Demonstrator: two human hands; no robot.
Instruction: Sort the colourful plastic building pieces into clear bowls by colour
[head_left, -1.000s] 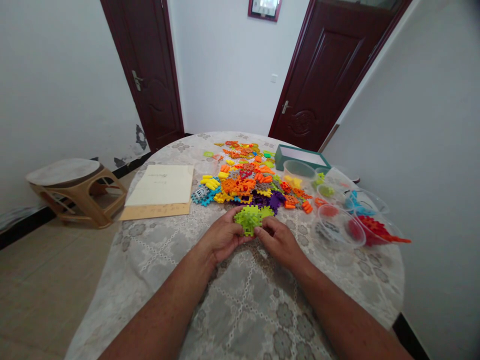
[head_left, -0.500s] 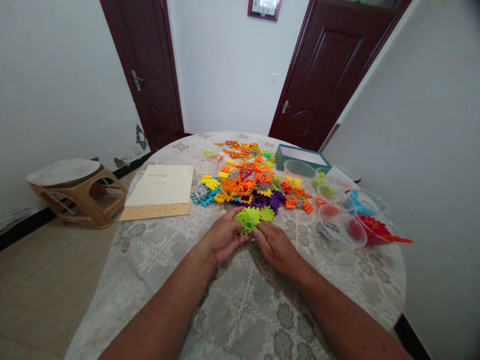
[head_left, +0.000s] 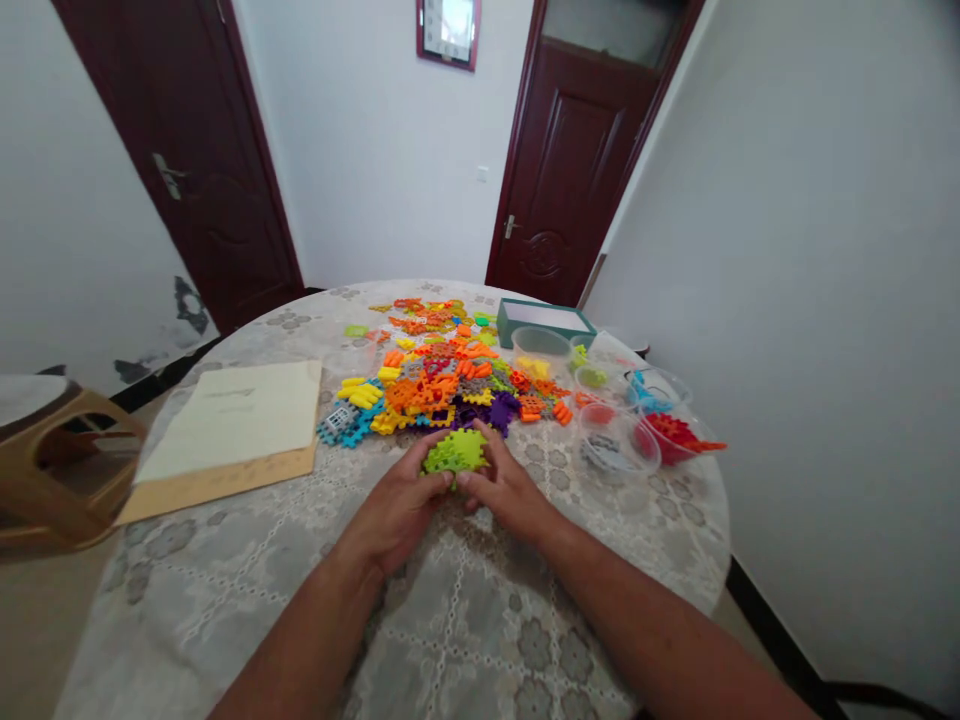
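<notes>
Bright green toothed plastic pieces (head_left: 459,452), joined in a small cluster, are held between both hands near the middle of the table. My left hand (head_left: 401,500) grips the cluster from the left, its thumb on the near side. From the right, my right hand (head_left: 510,482) holds the same cluster with its thumb in front and fingers behind. Just beyond the hands lies a heap of coloured plastic pieces (head_left: 424,390), orange, yellow, blue, grey and purple. The undersides of the green pieces are hidden.
Pale sheets of paper (head_left: 240,415) lie on the left of the patterned tablecloth (head_left: 450,620). A green box (head_left: 546,320) stands behind the heap. Clear tubs (head_left: 619,455) with sorted pieces are on the right. A stool (head_left: 75,460) is at the far left.
The view has turned right, so the table appears shifted left. My right hand has spread round the far side of the green pieces, and the separate green plate beside them now sits against the cluster.
</notes>
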